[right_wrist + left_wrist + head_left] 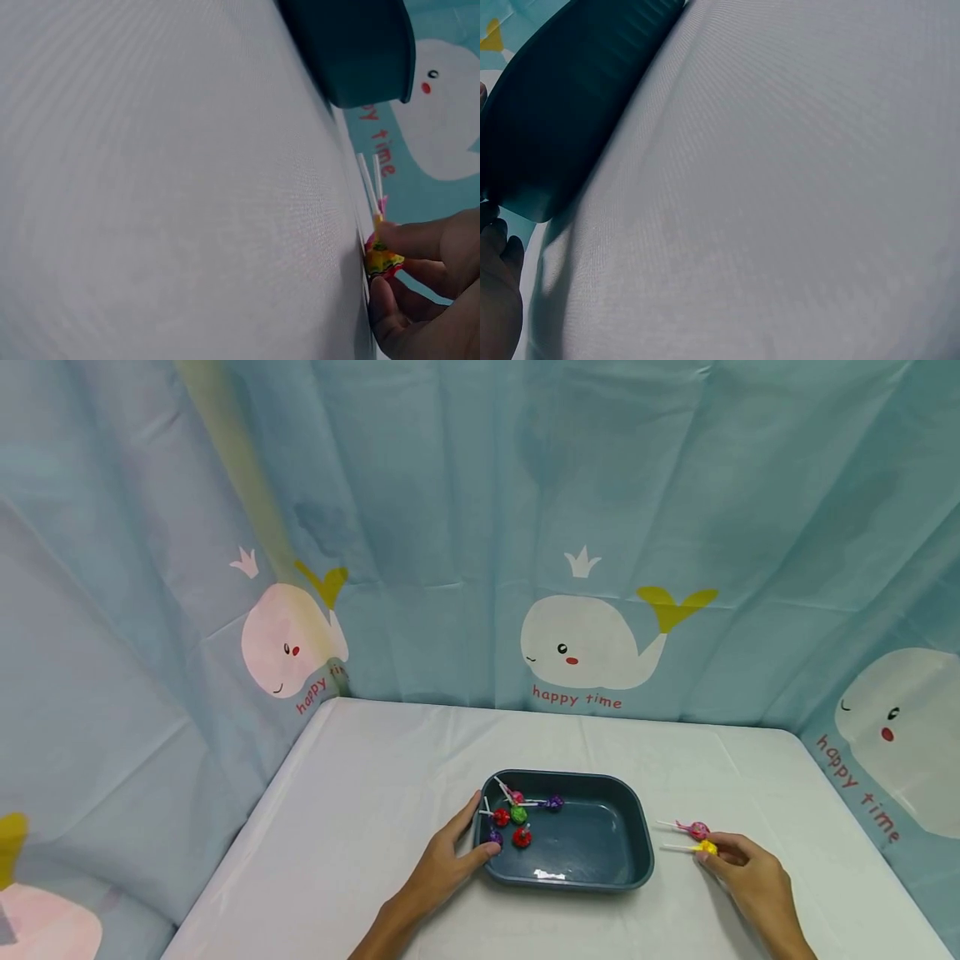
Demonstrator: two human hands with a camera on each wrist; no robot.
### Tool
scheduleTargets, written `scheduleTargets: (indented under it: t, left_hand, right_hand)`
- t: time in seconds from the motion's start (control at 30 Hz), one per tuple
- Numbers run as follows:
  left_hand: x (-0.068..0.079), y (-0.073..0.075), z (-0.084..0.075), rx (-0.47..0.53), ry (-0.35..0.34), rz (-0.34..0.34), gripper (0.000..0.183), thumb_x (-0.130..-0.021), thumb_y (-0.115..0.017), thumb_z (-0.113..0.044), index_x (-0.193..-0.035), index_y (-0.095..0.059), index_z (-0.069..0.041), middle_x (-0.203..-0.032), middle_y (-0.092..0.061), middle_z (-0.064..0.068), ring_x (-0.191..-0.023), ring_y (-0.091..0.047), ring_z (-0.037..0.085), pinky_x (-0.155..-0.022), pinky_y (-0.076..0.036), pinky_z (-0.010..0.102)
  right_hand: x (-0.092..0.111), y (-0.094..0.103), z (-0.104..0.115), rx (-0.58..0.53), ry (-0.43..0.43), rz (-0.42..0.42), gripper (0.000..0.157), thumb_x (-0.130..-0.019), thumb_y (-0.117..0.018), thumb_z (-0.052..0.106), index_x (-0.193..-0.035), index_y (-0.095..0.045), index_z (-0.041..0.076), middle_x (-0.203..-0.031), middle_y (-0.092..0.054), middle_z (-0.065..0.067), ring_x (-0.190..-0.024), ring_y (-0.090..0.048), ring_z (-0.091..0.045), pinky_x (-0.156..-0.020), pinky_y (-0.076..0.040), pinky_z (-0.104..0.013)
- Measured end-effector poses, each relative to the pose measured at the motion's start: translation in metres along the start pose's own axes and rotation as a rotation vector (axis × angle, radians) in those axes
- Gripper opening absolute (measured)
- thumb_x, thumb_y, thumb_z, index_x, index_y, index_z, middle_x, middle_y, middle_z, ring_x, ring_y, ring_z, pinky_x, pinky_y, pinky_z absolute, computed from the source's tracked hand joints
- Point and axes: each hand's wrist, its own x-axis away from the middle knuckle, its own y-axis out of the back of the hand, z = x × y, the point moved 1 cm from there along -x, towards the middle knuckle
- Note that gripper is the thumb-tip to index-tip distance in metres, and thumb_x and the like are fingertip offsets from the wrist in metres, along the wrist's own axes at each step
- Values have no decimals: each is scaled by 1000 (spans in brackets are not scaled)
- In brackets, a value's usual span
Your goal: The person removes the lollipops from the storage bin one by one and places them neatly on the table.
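Note:
A dark blue-green plastic tray (585, 860) stands on the white-covered table. My left hand (447, 853) grips its left end, thumb over the rim and fingers along the outer wall. At the tray's left side lie several wrapped lollipops, among them a green lollipop (518, 814), a red lollipop (522, 837) and a purple lollipop (554, 803). To the right of the tray, my right hand (750, 872) pinches a yellow lollipop (384, 261) by its wrapped head, its stick pointing left. A pink lollipop (699, 830) lies just behind it on the cloth.
White cloth (360, 793) covers the table around the tray. A blue curtain (450, 527) printed with whales hangs behind the table and along its sides.

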Motion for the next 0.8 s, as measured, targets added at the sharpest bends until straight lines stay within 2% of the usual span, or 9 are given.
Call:
scheduleTargets:
  t: [0.13,0.23,0.37,0.5,0.63,0.8]
  left_hand:
    - [-1,0,0,-5,-8,-3,88,-97,-79,-40,-169,-31,-24,-173,-31,-6,-162,-25,24,-129,-25,55]
    - [-1,0,0,-8,-7,-2,88,-97,-79,-40,-169,-31,-24,-173,-31,-6,-162,-25,24,-129,-25,55]
    - [0,0,-1,-2,-5,-2,88,-97,-79,-39,-169,-31,-25,-173,-31,-6,-162,-25,24,-129,-24,54]
    - [0,0,-1,0,-6,-2,86,-97,-79,-39,-168,-31,-30,-173,-31,-6,-162,-25,24,-129,-24,54]
    - [0,0,-2,3,-5,0,86,-97,-79,-38,-168,-31,-34,-173,-31,-5,-162,-25,24,-129,-24,54]
    - [0,0,-1,3,-9,-3,85,-97,-79,-37,-167,-31,-36,-173,-32,-6,-162,-25,24,-129,-25,55]
  right_hand:
    - [-1,-1,-1,2,2,-2,41,-90,-86,13,-124,-72,-5,-115,-73,-28,-96,-68,-33,-78,-54,-35]
    - [-1,-2,-2,-3,3,0,41,-90,-85,12,-125,-72,-6,-113,-74,-28,-97,-68,-35,-86,-54,-49]
    - [-1,-1,-2,-11,3,13,41,-91,-84,12,-125,-70,-7,-108,-75,-27,-95,-68,-36,-88,-52,-57]
    - [-2,-1,-2,-19,1,24,41,-93,-83,12,-125,-69,-9,-109,-74,-29,-97,-67,-40,-92,-52,-62]
    - [-1,0,-1,-10,12,15,41,-92,-83,13,-126,-69,-6,-112,-75,-28,-106,-67,-45,-94,-50,-62]
    - [0,5,2,0,20,16,43,-92,-83,18,-128,-70,-2,-117,-74,-28,-113,-65,-46,-86,-49,-52]
